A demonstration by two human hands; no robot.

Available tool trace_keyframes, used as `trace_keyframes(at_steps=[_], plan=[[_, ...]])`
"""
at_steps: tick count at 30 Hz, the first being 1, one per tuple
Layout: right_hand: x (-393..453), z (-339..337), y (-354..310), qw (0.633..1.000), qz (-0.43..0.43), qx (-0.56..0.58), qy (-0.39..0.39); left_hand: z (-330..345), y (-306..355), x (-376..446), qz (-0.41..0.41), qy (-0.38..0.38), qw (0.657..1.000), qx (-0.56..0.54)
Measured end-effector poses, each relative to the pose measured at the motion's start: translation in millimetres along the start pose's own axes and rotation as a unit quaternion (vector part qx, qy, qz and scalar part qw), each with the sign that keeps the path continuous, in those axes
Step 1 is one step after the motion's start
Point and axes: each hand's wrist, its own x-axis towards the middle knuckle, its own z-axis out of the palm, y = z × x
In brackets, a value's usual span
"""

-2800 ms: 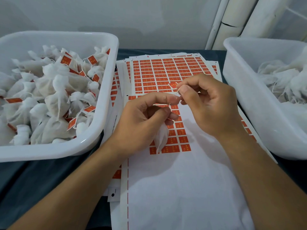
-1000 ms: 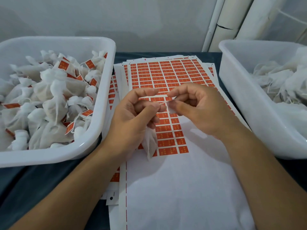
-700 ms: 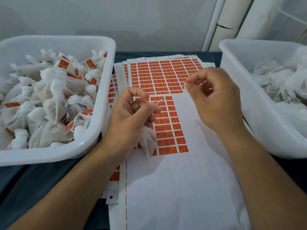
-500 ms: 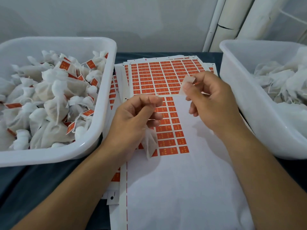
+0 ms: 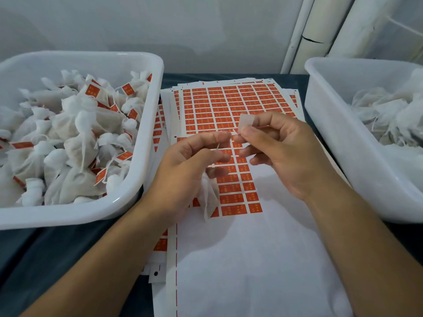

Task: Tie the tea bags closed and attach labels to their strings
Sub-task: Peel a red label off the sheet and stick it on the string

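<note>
The left hand (image 5: 190,165) is held above the label sheets, fingers curled; a thin white string (image 5: 217,147) is pinched between thumb and forefinger, and a small tea bag (image 5: 208,197) of white gauzy cloth is gripped under the lower fingers, its pointed bottom hanging down over the sheet

The right hand (image 5: 281,154) is held just beside the left, fingertips nearly meeting. A small label (image 5: 246,123) is pinched between thumb and forefinger, its pale, blank side turned to the camera; the remaining fingers are loosely curled beneath. Whether the label touches the string cannot be told

A label sheet (image 5: 240,259) is laid flat on the dark table (image 5: 45,259), on top of a fanned stack of similar sheets. Rows of small orange rectangular labels are seen on its far half; the near half is bare white backing, smooth and slightly glossy, with a dashed red line along its left margin

A white plastic tub (image 5: 80,213) with rounded corners is seen at the left, filled with tied bags (image 5: 68,143), crumpled and puffy, several carrying orange labels on strings. A second white tub (image 5: 343,143) is seen at the right, holding limp white cloth bags (image 5: 393,115) with loose strings

Pale pipes (image 5: 318,30) are seen standing against the wall behind the right tub
</note>
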Motion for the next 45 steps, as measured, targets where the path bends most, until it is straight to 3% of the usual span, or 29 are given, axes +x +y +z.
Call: trace_keyframes(at_steps=[8, 13, 18, 22, 32, 45], plan=[[-3.2, 0.5, -3.5, 0.996, -0.06, -0.007, -0.069, -1.6, -0.7, 2.2, 0.005, 0.009, 1.0, 0.011], [-4.7, 4.2, -3.9, 0.984, -0.144, -0.103, -0.032, -1.8, -0.9, 3.5, -0.008, 0.014, 1.0, 0.011], [-7.0, 7.9, 1.6, 0.984, -0.11, -0.096, -0.1, -3.0, -2.1, 1.1, 0.024, -0.011, 0.999, 0.029], [-8.0, 11.2, 3.3, 0.98, -0.113, -0.129, -0.101, -0.6, -2.3, -0.4, 0.054, -0.023, 0.994, 0.091], [-9.8, 11.0, -1.9, 0.977, -0.151, -0.131, -0.077, 1.4, -4.9, 0.6, 0.072, -0.03, 0.992, 0.102], [-8.1, 15.1, -1.6, 0.99, -0.058, -0.123, -0.048, 3.7, -16.8, 3.4, 0.116, 0.062, 0.978, 0.159]])
